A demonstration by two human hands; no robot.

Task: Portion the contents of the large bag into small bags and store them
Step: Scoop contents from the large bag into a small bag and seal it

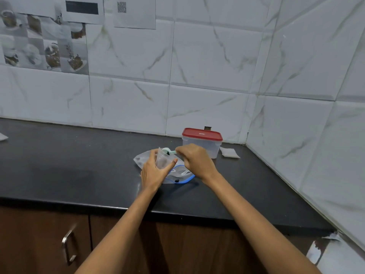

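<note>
The left hand (153, 171) grips a small clear bag (163, 160) upright, thumb and fingers around it. The right hand (196, 161) pinches the handle of a pale green scoop (167, 150), its bowl at the bag's mouth. Beneath them lies the large blue-edged zip bag (180, 175) on the black countertop (79, 165), with a red-lidded container (202, 140) just behind.

Home kitchen: black countertop (79, 165), marble-look wall tiles (207, 56), wood cabinets (39, 244) w/ metal handle (68, 247).
</note>
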